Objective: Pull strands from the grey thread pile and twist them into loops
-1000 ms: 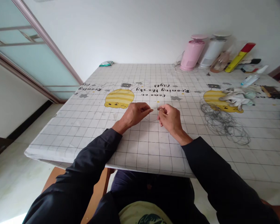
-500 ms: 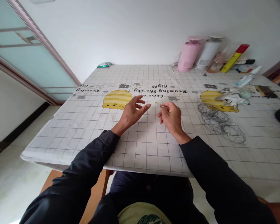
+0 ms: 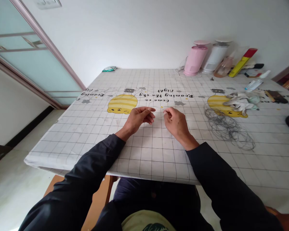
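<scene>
Above the middle of the table, my left hand (image 3: pixel 141 118) is closed, its thumb pressed along the index finger, its other fingers loosely curled. My right hand (image 3: pixel 175 120) pinches a thin wire (image 3: pixel 160 108) between thumb and index finger. A short, faint stretch of that wire crosses the small gap to the left fingertips; its full course is hard to make out. To the right lies a loose tangle of thin dark wire (image 3: pixel 227 128), apart from both hands.
A checked tablecloth (image 3: pixel 149 154) covers the table. Near the back right stand a pink cylinder-shaped device (image 3: pixel 196 61), a white one (image 3: pixel 214 57), a spray bottle (image 3: pixel 223 65) and a yellow-red box (image 3: pixel 242 64). Crumpled gloves (image 3: pixel 242 101) lie at right, a green packet (image 3: pixel 109 68) at back left.
My left hand has gone from spread fingers to a pinch by the wire. My right hand has turned slightly, still pinching. The whole view has shifted a little downward.
</scene>
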Demonstrator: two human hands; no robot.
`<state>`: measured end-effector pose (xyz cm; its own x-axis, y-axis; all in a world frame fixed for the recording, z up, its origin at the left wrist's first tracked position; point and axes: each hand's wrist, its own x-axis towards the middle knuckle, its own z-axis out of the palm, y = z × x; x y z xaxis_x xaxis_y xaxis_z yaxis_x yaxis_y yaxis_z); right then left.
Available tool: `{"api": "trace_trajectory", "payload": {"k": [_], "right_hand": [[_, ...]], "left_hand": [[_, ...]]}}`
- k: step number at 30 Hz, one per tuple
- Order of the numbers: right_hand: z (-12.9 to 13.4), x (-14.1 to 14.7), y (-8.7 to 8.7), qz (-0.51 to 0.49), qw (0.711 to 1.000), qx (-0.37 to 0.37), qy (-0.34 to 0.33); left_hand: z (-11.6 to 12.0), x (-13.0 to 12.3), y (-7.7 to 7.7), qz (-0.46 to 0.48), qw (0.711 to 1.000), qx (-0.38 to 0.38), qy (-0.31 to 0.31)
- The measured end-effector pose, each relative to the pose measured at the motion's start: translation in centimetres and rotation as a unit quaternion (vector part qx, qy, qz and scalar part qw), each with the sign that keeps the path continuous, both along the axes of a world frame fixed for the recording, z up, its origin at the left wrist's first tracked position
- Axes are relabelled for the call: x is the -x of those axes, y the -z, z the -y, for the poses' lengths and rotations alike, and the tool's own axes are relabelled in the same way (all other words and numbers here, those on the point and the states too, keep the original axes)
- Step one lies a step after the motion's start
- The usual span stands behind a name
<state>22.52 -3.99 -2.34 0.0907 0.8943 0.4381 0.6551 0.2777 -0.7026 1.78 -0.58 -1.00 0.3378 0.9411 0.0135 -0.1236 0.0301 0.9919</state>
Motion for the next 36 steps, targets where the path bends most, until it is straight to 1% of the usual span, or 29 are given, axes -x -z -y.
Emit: {"api": "trace_trajectory", "payload": {"k": [1,3,6,9,13,21,24,28,31,36], "right_hand": [[-0.1,-0.1,0.1,0.026,0.999,-0.017,-0.009],[-0.1,-0.3,0.3,0.038,0.998,-0.020,-0.040],[-0.1,-0.4,0.7,0.006,0.997,0.008,-0.083],[0.1,-0.2,1.1,-0.035,0.992,0.031,-0.114],[0.4,0.2,0.8,-0.044,0.987,0.055,-0.147],[1.1,0.7,0.4,-0.020,0.978,0.063,-0.199],[1.1,0.9,0.1,-0.055,0.979,0.089,-0.172],[0.9,0.8,-0.7,-0.164,0.972,0.131,-0.106],[0.7,0.5,-0.9,-0.206,0.963,0.142,-0.102],[0.3,0.0,-0.7,-0.229,0.957,0.143,-0.103]], "left_hand": [[0.0,0.0,-0.1,0.001,1.000,0.001,0.002],[0.0,0.1,-0.2,0.007,1.000,0.004,0.011],[0.0,0.1,-0.2,0.023,0.999,0.012,0.019],[-0.2,0.2,0.0,0.044,0.999,0.012,0.011],[-0.5,0.1,0.3,0.043,0.999,-0.001,0.011],[-0.7,0.2,0.1,0.031,1.000,-0.007,0.004],[-0.7,0.1,0.2,0.025,0.999,-0.006,-0.019],[-0.7,0.0,0.3,0.046,0.997,-0.015,-0.060],[-0.6,0.1,0.4,0.045,0.996,-0.017,-0.077],[-0.6,0.1,0.8,-0.015,0.993,-0.045,-0.106]]}}
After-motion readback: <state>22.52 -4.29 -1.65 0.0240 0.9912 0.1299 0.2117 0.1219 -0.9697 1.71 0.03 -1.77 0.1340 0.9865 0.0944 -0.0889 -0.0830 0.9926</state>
